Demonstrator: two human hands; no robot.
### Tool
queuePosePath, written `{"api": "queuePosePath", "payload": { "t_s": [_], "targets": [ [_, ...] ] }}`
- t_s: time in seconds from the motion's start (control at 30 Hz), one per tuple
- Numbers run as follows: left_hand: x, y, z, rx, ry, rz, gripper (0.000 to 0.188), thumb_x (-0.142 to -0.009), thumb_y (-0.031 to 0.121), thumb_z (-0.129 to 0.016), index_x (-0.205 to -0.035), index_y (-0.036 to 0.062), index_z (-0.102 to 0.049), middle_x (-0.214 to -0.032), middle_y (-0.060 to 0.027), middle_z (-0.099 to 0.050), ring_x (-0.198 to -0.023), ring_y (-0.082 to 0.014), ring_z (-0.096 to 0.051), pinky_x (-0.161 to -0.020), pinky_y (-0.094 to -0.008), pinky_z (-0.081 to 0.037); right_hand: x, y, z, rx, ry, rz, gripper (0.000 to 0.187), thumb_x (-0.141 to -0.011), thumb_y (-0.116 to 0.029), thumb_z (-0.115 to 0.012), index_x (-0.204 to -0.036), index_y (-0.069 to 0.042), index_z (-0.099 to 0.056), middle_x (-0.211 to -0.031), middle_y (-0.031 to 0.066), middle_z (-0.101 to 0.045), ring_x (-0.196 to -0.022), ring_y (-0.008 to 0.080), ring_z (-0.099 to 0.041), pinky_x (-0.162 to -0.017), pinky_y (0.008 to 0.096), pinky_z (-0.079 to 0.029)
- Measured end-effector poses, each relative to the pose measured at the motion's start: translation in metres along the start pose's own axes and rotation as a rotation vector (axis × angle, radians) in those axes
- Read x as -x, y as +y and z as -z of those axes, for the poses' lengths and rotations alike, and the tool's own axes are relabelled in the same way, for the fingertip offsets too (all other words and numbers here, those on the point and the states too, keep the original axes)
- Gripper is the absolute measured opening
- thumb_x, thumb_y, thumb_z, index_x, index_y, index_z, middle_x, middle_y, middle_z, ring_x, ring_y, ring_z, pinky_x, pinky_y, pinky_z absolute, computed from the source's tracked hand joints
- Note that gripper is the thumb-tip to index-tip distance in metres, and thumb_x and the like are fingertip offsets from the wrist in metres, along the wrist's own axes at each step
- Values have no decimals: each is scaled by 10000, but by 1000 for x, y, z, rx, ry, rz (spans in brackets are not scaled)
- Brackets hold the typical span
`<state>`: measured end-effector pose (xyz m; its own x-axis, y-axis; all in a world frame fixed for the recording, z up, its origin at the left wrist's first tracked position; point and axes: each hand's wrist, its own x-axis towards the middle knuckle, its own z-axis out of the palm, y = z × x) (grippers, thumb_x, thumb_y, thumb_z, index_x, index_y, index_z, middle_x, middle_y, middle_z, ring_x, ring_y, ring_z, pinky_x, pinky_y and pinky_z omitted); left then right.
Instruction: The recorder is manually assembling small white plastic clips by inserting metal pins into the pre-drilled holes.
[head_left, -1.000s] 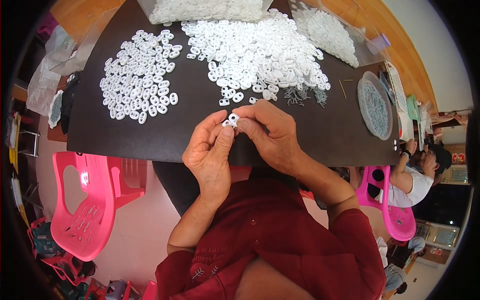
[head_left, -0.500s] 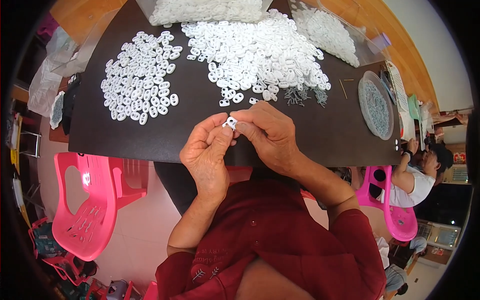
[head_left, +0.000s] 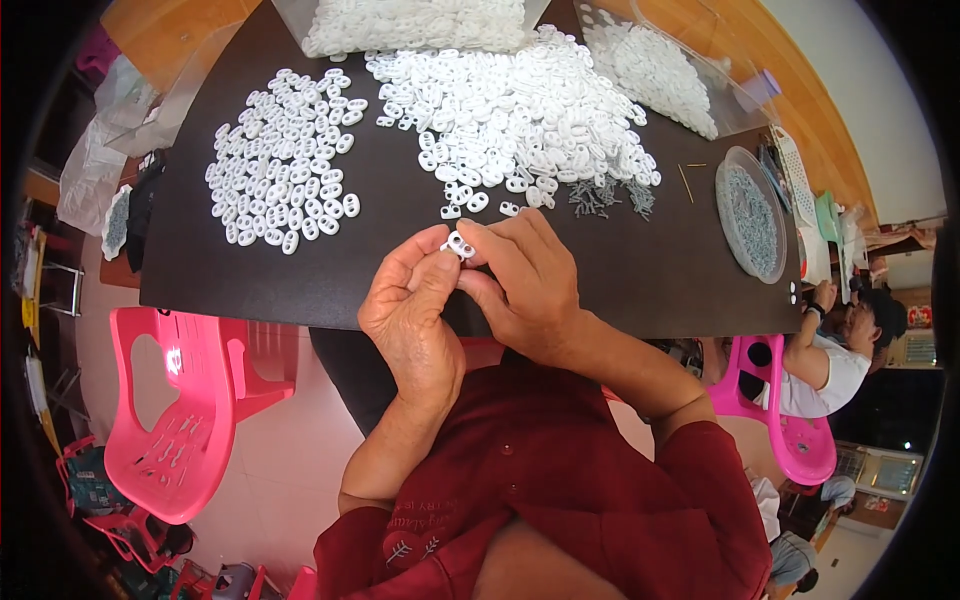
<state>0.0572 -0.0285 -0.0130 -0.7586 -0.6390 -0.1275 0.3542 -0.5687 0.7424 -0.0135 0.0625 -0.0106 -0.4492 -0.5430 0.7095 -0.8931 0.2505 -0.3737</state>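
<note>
Near the table's front edge, my left hand [head_left: 418, 295] pinches a small white oval plastic piece with two holes [head_left: 459, 246] between thumb and fingertips. From the other side my right hand [head_left: 525, 275] grips the same piece, its thumb and bent forefinger at the right end. Just beyond my fingers lies a large heap of white plastic parts [head_left: 500, 110]. Small grey screws [head_left: 595, 196] lie in clusters at the heap's near right edge. To the left spreads a separate group of white two-hole oval pieces [head_left: 285, 160].
A clear bin of white parts [head_left: 415, 28] stands at the back, with a tilted clear container [head_left: 655, 75] beside it. A round tub of grey screws [head_left: 750, 215] is at the right. Pink chairs [head_left: 185, 410] flank me; another person [head_left: 835, 345] sits at the right.
The white piece has turned between my fingers, so its two-hole face now shows. My right hand has shifted slightly left, its fingers more curled over the piece.
</note>
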Motion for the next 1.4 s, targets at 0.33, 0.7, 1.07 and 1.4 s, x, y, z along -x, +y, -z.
{"api": "queuePosePath", "payload": {
  "t_s": [0.33,0.7,1.07,1.4],
  "targets": [
    [-3,3,6,-119,-80,40,189,-861,-24,-571,-1035,-94,-594,-889,-106,-651,-717,-88,-573,-646,-201,-466,-1,6,4,-83,-11,-49,350,-657,20,-699,-997,5,-616,-750,65,-568,-627,211,-499,-539,305,-402],
    [-9,9,14,-325,-165,36,192,-858,-1,-595,-1040,-50,-631,-742,14,-556,-660,-47,-488,-595,-177,-409,2,6,6,-121,-88,-83,299,-690,-19,-659,-979,10,-589,-747,100,-529,-657,270,-496,-571,364,-419],
    [-7,10,14,-346,-157,6,168,-839,-23,-602,-998,-49,-648,-739,23,-548,-648,-35,-480,-581,-168,-395,6,1,7,-209,-102,-176,313,-686,-16,-672,-985,2,-581,-754,99,-539,-661,270,-506,-586,359,-431],
    [-7,8,14,-341,-148,18,196,-854,-2,-601,-1044,-49,-616,-787,8,-573,-695,-31,-507,-624,-162,-430,5,1,6,-143,-93,-98,359,-677,-34,-686,-1013,30,-578,-807,114,-554,-700,277,-516,-610,355,-443]
  ]
}}
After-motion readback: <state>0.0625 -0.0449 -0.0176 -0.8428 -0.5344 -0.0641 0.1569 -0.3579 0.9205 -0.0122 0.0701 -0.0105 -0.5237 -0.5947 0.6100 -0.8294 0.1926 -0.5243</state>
